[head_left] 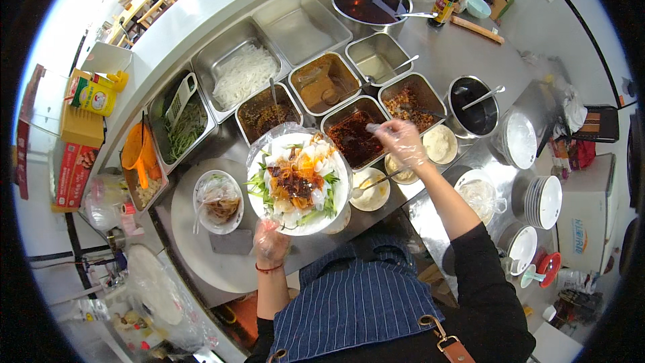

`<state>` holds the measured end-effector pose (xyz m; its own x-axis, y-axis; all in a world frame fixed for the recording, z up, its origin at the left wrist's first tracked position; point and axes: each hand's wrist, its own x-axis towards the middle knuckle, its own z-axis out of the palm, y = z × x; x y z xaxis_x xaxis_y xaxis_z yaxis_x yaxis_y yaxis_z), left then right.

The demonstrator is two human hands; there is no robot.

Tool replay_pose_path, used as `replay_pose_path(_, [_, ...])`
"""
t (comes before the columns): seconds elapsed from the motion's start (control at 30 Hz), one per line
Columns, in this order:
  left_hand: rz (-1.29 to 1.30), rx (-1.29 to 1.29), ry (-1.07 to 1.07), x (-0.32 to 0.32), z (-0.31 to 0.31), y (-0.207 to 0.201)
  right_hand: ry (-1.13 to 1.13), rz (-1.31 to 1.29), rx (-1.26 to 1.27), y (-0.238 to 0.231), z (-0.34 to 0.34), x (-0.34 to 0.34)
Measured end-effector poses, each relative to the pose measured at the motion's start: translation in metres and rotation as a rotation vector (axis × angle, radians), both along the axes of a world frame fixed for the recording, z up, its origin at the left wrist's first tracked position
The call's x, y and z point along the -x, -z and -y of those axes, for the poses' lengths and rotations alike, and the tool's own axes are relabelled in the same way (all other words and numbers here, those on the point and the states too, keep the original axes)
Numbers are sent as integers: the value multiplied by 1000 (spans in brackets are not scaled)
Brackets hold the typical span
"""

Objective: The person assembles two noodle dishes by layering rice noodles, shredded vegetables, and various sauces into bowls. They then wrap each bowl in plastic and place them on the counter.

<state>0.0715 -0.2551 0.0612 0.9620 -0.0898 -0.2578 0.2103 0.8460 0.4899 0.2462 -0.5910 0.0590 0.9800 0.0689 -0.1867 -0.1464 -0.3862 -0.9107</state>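
My left hand (271, 242), in a clear plastic glove, grips the near edge of a white bowl (344, 193) lined with thin plastic. Inside it lie white slippery pieces, green shreds and a brown-orange sauced topping (293, 180). My right hand (403, 144), also gloved, hovers over the near right edge of a tray of dark red chili oil (357, 133). Its fingers are pinched together; whatever is between them cannot be made out. Below that hand, a spoon (377, 181) rests in a small bowl of pale seasoning (371, 195).
Steel trays hold white noodles (245, 74), green shreds (185, 131), brown sauce (326, 81) and chopped red topping (408, 104). A pot of dark liquid (371, 1) stands at the back. Left sits a small bowl (218, 202) with brown strips; right, stacked white bowls (543, 202).
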Motion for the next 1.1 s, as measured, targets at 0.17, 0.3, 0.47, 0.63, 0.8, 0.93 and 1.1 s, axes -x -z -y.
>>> replay_pose_path(0.17, [20,-89,4,5,-2,7,-537,598,449,-1,-20,23])
replay_pose_path(0.3, [-61,-162,-20,9,-7,19,-498,474,387,-2,-15,40])
replay_pose_path(0.47, [-67,-140,-38,11,-9,24,172,148,75,17,4,25])
replay_pose_path(0.63, [-116,-151,-62,13,-15,28,424,-42,-404,33,28,20])
replay_pose_path(0.8, [-69,-57,-24,18,-26,51,385,31,-332,9,24,21])
replay_pose_path(0.93, [-57,-292,27,18,-29,65,310,150,-97,-49,9,29])
replay_pose_path(1.1, [1,70,-47,11,-12,58,48,428,24,-122,-14,60])
